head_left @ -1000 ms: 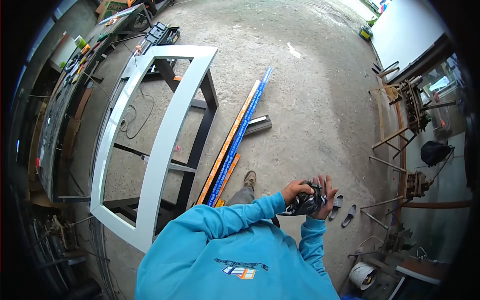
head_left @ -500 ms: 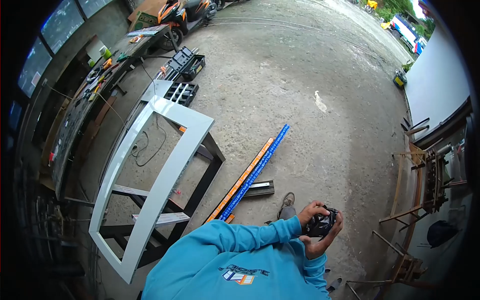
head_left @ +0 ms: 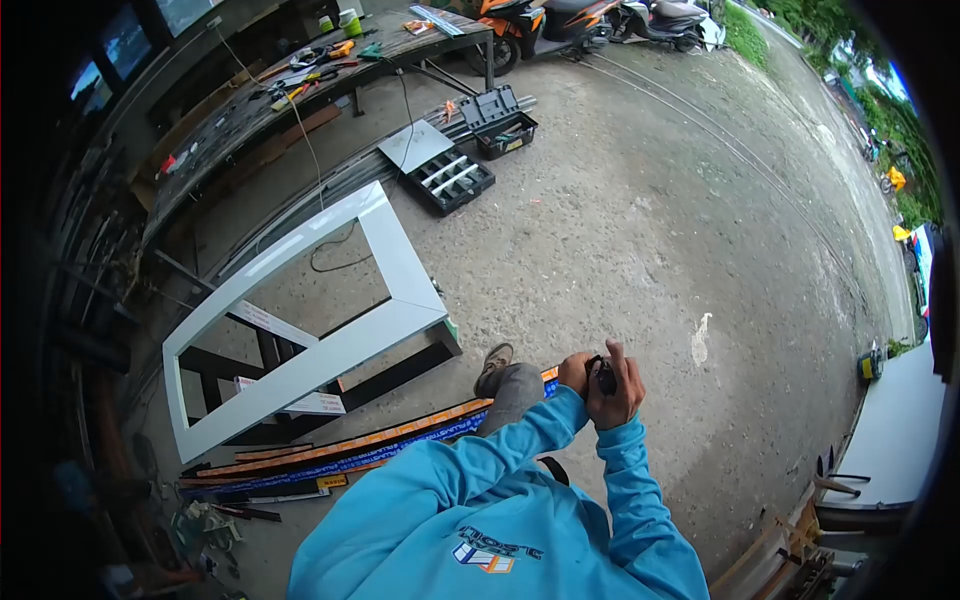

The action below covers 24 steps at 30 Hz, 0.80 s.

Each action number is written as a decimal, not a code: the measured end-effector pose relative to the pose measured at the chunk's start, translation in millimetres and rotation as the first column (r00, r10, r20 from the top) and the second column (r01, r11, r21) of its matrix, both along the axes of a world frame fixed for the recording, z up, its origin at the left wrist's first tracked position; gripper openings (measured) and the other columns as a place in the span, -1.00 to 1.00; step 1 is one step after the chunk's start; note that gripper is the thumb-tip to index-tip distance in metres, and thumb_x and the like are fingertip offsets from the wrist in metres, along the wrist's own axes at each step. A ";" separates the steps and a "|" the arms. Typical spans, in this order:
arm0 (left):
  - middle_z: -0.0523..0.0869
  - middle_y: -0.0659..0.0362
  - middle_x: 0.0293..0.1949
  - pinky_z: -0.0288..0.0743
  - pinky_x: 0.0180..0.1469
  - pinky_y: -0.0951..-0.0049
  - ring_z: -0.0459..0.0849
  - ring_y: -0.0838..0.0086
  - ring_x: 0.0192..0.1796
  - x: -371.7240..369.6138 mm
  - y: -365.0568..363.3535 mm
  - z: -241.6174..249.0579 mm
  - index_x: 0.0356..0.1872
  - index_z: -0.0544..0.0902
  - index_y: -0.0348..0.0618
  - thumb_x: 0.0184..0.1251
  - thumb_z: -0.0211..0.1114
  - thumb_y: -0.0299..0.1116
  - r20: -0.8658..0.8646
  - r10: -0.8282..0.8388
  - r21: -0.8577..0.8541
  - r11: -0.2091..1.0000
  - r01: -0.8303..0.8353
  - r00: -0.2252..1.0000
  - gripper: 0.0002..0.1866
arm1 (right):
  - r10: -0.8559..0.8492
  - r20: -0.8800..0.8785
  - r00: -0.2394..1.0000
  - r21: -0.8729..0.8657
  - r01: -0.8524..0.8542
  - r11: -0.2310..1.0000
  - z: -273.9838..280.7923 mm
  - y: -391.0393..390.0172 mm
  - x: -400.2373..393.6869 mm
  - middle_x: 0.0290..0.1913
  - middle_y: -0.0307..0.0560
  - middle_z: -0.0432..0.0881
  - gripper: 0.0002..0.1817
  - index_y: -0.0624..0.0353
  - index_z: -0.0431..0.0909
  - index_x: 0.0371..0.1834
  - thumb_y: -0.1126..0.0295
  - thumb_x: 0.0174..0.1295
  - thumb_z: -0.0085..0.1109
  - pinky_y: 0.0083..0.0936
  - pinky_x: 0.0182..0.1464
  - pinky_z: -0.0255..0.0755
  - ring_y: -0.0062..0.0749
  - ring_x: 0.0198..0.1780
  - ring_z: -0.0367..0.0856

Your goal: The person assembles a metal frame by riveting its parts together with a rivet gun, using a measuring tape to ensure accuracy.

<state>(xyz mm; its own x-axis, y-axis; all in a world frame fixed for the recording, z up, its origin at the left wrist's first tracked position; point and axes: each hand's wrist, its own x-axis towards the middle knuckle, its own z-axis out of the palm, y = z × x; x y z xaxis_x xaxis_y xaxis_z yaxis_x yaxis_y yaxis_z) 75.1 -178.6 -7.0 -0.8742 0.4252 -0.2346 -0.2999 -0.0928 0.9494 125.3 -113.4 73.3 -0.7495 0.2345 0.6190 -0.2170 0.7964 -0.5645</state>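
Observation:
My left hand (head_left: 574,374) and my right hand (head_left: 617,387) are together in front of my chest, closed around a small black object (head_left: 602,376). Most of that object is covered by the fingers, and one right finger sticks up. Left of my hands stands a white-topped frame (head_left: 300,357) with dark legs. Long strips with orange (head_left: 400,430) and blue (head_left: 395,447) printed film lie on the floor and pass beneath my leg. My shoe (head_left: 494,366) is just left of my hands.
A workbench (head_left: 235,125) with tools stands at the upper left. An open black toolbox (head_left: 500,135) and a black organizer tray (head_left: 455,183) lie on the concrete. Motorcycles (head_left: 570,22) are parked at the top. A white panel (head_left: 880,440) leans at the right.
The view has turned right and my body has moved toward the frame's near end. My hands have drawn closer together around the black object, which now shows less.

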 end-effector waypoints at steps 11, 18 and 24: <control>0.14 -0.10 0.22 0.23 0.19 0.28 0.16 0.13 0.26 -279.8 63.5 -31.1 0.24 0.14 -0.18 -0.12 0.16 0.32 -0.119 -0.073 -0.034 0.997 0.069 0.990 -0.02 | 0.097 0.198 0.975 -0.578 0.037 0.815 -71.3 100.4 -324.0 -0.20 0.09 0.57 -0.78 0.31 0.53 -0.27 0.49 0.04 -0.04 -0.57 -0.36 0.39 -0.54 -0.47 0.49; 0.33 -0.05 0.11 0.36 0.07 0.22 0.39 0.11 0.11 -468.8 61.9 67.7 -0.07 0.50 -0.05 -0.10 0.35 -0.04 -0.815 0.080 -0.110 0.951 -0.290 0.573 -0.47 | 0.454 -0.066 0.889 -0.991 -0.110 0.071 -19.9 103.1 -506.9 0.09 0.04 0.34 -0.59 0.23 0.28 0.06 0.17 0.26 -0.17 -0.47 -0.14 0.46 -0.32 -0.20 0.51; 0.61 0.05 -0.40 0.47 -0.23 0.46 0.60 0.33 -0.32 -591.9 -6.1 35.5 -0.50 0.53 -0.27 -0.07 0.15 -0.42 -0.407 0.544 -0.093 0.775 -0.625 0.734 -0.87 | 0.867 -0.128 0.481 -0.985 0.041 -0.168 -29.8 59.9 -618.1 0.29 0.13 -0.01 -0.12 -0.07 -0.32 0.35 0.12 0.11 0.09 -0.29 0.03 0.36 -0.07 0.17 0.25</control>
<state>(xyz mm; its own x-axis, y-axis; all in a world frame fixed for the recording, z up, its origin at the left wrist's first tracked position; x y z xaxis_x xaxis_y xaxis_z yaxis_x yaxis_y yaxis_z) -516.8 -184.7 28.5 -0.9697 -0.2215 0.1029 0.0892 0.0710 0.9935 -492.8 -53.4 43.6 -0.8929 -0.3998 -0.2072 0.4229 -0.5867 -0.6906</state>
